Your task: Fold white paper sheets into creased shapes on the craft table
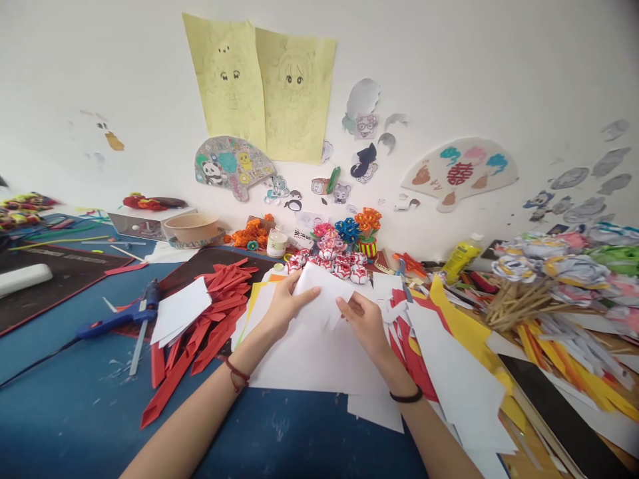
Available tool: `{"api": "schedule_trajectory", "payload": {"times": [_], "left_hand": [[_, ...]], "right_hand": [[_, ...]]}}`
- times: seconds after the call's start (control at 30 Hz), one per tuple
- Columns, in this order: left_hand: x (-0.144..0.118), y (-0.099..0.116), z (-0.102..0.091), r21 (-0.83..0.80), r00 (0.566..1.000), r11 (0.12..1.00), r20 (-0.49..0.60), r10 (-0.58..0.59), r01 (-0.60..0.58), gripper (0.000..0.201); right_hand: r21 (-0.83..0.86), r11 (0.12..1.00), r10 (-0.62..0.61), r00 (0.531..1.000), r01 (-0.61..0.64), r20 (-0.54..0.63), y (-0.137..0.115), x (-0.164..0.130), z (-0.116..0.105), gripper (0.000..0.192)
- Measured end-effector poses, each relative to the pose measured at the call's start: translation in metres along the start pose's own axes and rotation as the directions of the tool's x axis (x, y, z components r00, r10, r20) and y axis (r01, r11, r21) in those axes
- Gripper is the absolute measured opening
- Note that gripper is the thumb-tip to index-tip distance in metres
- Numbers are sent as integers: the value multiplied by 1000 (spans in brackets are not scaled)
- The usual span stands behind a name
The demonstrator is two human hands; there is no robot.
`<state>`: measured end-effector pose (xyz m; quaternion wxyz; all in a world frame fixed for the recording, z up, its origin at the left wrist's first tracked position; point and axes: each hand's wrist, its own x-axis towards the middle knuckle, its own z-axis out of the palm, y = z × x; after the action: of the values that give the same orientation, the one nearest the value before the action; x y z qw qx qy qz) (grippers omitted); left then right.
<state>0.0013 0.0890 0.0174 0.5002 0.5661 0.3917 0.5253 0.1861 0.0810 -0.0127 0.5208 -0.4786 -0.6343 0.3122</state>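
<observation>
I have the left hand (286,304) pinching a small, thin white paper sheet (323,293) at its left side, thumb on top; the right hand's (369,326) fingers close narrowly on its right edge, presumably to keep it taut. It sits above broad white paper (294,364) on the blue worktop (259,432). Leftward lie pointed red paper strips (227,289), then a blue glue gun (120,320), seemingly parked within reach.
</observation>
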Motion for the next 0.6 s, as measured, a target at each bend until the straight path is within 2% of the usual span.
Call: {"api": "schedule_trajectory", "payload": {"times": [0.1,0.3,0.37,0.5,0.53,0.6], "left_hand": [[1,-8,2,-3,999,999,-23,-45,44,43],[4,-12,3,62,995,997,-85,-45,51,47],[4,-7,1,76,997,994,-37,-70,72,47],[5,3,-12,35,975,994,197,-107,102,42],[6,3,-15,24,970,995,223,-99,96,41],[9,0,-19,21,974,997,209,-83,80,41]], "right_hand": [[84,995,56,997,-60,48,0,-2,2,38],[95,990,95,991,-103,95,3,-2,0,39],[98,990,87,990,-98,108,4,-1,-1,38],[119,989,70,989,-86,130,8,1,-4,34],[124,989,65,989,-82,134,8,2,-4,34],[125,989,64,988,-82,142,10,3,-5,34]]}}
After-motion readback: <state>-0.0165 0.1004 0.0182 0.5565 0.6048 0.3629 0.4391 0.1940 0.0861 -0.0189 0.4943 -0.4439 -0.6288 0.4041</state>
